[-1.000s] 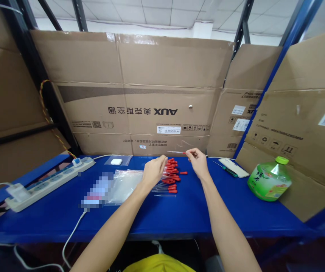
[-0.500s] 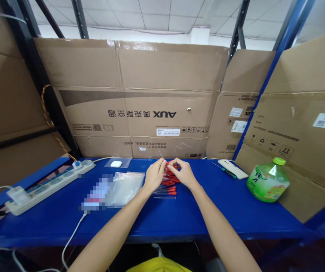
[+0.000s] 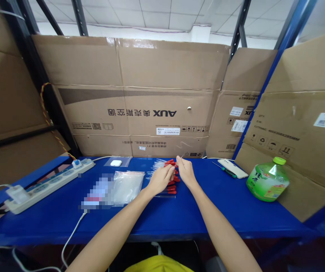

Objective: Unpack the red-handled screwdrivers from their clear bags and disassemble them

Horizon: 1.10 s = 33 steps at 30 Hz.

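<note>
Red-capped glass droppers (image 3: 171, 180) lie heaped near the blue shelf's (image 3: 236, 211) back edge; left hand (image 3: 160, 179) rests curled on them, right hand (image 3: 185, 173) pinches one thin tube; clear bags (image 3: 126, 186) left, green bottle (image 3: 267, 180) right; cardboard (image 3: 142, 94) behind reads AUX.

We see a cluster of thin clear droppers with red bulbs (image 3: 172, 177) lying on the blue table top (image 3: 179, 215), near its back edge and roughly at the middle. They lie side by side, mostly flat, their red ends pointing right and their glass stems (image 3: 154, 166) running left. Several red bulbs stack in a rough column from far to near. One clear stem (image 3: 165, 196) lies alone at the near edge of the cluster, crosswise to us.
</note>
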Available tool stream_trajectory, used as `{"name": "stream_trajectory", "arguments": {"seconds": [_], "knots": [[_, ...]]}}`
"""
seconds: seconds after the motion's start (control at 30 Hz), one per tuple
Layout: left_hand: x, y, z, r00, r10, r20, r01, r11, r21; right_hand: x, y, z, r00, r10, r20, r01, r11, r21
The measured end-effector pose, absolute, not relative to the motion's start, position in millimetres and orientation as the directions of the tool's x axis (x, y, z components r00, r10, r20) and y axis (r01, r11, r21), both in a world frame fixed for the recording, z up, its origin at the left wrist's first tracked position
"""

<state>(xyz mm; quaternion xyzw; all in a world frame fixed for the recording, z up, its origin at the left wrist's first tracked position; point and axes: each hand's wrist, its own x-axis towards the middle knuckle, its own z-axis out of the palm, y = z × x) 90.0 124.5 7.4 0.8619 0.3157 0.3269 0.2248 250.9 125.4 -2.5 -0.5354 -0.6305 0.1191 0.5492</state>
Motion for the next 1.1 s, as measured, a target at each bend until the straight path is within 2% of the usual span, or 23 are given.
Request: {"name": "stream_trajectory", "arguments": {"seconds": [0.1,0.2,0.3,0.4,0.57,0.7,0.87,1.1], "knots": [[93.0,125.8,7.4,0.607,0.672,0.424,0.282,-0.681,0.676,249.1,129.8,-4.6,0.236,0.856,0.459,0.346,0.367,-0.863],[92.6,126.8,8.4,0.628,0.645,0.435,0.224,-0.685,0.693,244.3,131.9,-4.6,0.218,0.94,0.261,0.038,0.259,-0.965],[88.7,127.1,10.3,0.661,0.587,0.467,0.187,-0.732,0.655,239.7,128.9,-1.7,0.091,0.988,0.122,-0.183,0.137,-0.973],[85.2,126.5,12.2,0.694,0.515,0.504,0.14,-0.783,0.607,238.8,123.2,1.6,-0.013,0.996,0.087,-0.293,0.08,-0.953],[84.5,125.8,15.2,0.713,0.469,0.522,0.139,-0.823,0.55,241.7,118.6,5.4,-0.085,0.994,0.062,-0.355,0.028,-0.935],[85.6,126.6,17.7,0.665,0.498,0.557,0.24,-0.848,0.473,240.9,123.5,6.2,0.092,0.991,0.098,-0.36,0.125,-0.925],[89.5,126.8,18.2,0.566,0.569,0.597,0.423,-0.822,0.382,239.1,131.2,0.8,0.356,0.921,0.158,-0.279,0.266,-0.923],[90.3,126.8,16.9,0.531,0.589,0.609,0.474,-0.802,0.363,238.2,135.1,-4.0,0.406,0.902,0.148,-0.254,0.267,-0.93]]}}
